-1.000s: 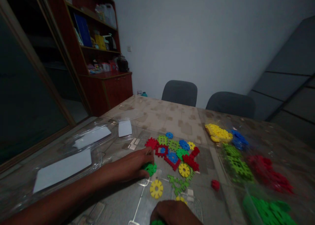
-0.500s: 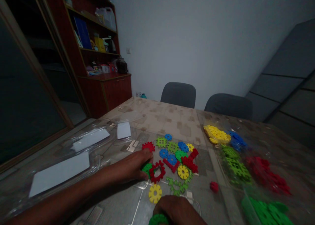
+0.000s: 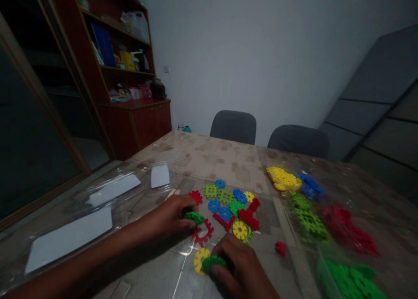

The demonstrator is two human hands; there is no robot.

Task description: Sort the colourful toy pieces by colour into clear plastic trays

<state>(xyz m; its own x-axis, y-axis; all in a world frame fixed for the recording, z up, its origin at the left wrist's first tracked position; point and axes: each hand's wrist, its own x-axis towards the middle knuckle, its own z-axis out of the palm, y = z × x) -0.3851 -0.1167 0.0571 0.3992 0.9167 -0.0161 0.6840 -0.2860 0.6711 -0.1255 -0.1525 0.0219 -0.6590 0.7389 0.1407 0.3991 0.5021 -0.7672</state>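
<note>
Between the thumb and fingers of my left hand (image 3: 176,214) is a green toothed disc (image 3: 194,217), raised over a red notched ring (image 3: 205,233). My right hand (image 3: 240,264) pinches a second green disc (image 3: 214,263), which partly covers a yellow notched disc (image 3: 200,259) on the table. Just beyond both hands lies a loose cluster of plastic building pieces: blue discs (image 3: 225,213), light green square grids (image 3: 211,191), a yellow disc (image 3: 240,230), a red angled strip (image 3: 224,222) and a joined red piece (image 3: 248,218). My right hand hides part of the light green pieces.
On the right are bags or clear trays of yellow (image 3: 283,178), blue (image 3: 310,186), light green (image 3: 308,218), red (image 3: 351,229) and green pieces (image 3: 355,281). A small red piece (image 3: 280,248) lies alone. Clear packaging with white cards (image 3: 70,240) spreads at left. Two grey chairs (image 3: 233,127) stand behind the table.
My left hand has picked up the green disc from beside the red ring. My right hand has moved up and forward with its green disc, over the yellow disc. The view has shifted slightly.
</note>
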